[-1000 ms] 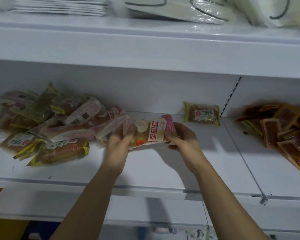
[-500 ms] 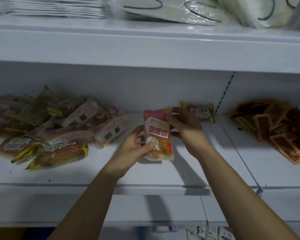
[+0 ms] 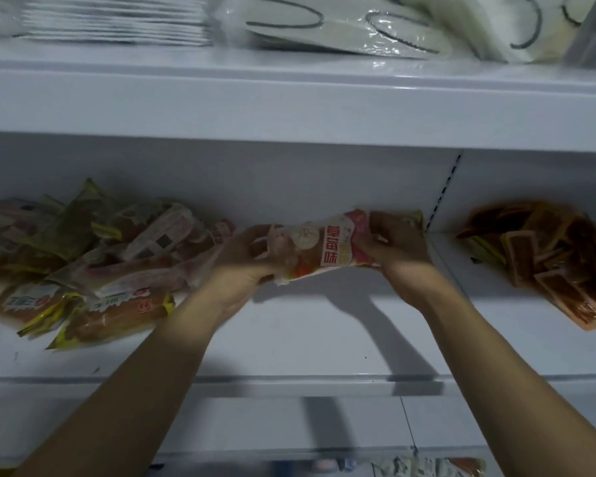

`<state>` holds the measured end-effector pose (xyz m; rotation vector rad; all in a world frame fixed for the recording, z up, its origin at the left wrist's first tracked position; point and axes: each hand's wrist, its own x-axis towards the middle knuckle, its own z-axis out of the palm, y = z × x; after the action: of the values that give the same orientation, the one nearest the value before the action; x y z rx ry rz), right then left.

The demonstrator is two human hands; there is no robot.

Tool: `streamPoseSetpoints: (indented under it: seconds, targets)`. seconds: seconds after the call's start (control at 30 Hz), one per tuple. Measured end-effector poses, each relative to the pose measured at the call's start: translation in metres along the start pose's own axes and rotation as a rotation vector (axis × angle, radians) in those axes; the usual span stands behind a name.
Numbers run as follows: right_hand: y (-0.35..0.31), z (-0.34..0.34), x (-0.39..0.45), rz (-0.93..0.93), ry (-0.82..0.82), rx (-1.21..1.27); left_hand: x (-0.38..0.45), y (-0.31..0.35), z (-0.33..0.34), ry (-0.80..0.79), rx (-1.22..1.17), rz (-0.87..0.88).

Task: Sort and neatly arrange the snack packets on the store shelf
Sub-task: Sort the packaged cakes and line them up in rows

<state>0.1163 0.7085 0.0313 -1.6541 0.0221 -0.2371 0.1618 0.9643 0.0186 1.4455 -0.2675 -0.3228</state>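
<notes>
- My left hand (image 3: pixel 252 256) and right hand (image 3: pixel 393 246) each gripped one end of a pink strawberry packet (image 3: pixel 319 247), fingers curled round its crinkled edges.
- The packet was a glossy, soft plastic pouch, long and flattish, lying sideways between my two hands, with a white label bearing red characters facing me.
- I held it just above the white shelf (image 3: pixel 307 339), a smooth painted metal board, close to the back wall.
- Left of the packet lay a loose heap of snack packets (image 3: pixel 93 256), shiny wrappers in yellow, pink and clear film, some overlapping.
- Just behind my right hand, a yellow-edged packet (image 3: pixel 415 216) peeked out, mostly hidden.
- Right of the packet, beyond the slotted upright, sat a pile of flat orange-brown sachets (image 3: pixel 547 263).
</notes>
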Motion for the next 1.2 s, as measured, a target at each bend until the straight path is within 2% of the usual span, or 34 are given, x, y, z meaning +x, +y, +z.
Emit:
streamPoseSetpoints:
  seconds: [0.07,0.13,0.17,0.23,0.3,0.37,0.57,0.77,0.93,1.2]
  targets:
    - [0.021,0.004,0.010,0.084,0.066,-0.055,0.012,-0.016,0.005,0.095,0.174,0.002]
    - [0.043,0.010,0.025,0.138,0.138,-0.121,0.041,-0.028,0.007,0.260,0.497,0.024]
    - [0.052,0.012,0.035,0.128,0.174,-0.195,0.054,-0.030,0.010,0.292,0.635,0.037]
    - [0.064,0.016,0.056,0.083,0.271,-0.382,0.082,-0.036,0.018,0.294,0.754,0.070]
    - [0.067,0.018,0.074,0.024,0.402,-0.446,0.104,-0.038,0.028,0.341,0.779,0.103]
    - [0.065,0.023,0.086,0.003,0.444,-0.476,0.122,-0.045,0.030,0.433,0.737,0.125]
    - [0.082,0.028,0.112,0.033,0.386,-0.585,0.180,-0.107,0.002,0.467,0.620,0.066]
    - [0.096,0.033,0.110,0.034,0.354,-0.638,0.153,-0.080,0.030,0.461,0.549,0.130]
    - [0.092,0.028,0.108,0.014,0.337,-0.702,0.148,-0.082,0.034,0.462,0.596,0.165]
    - [0.079,0.008,0.091,-0.018,0.306,-0.679,0.136,-0.070,0.040,0.440,0.726,0.127]
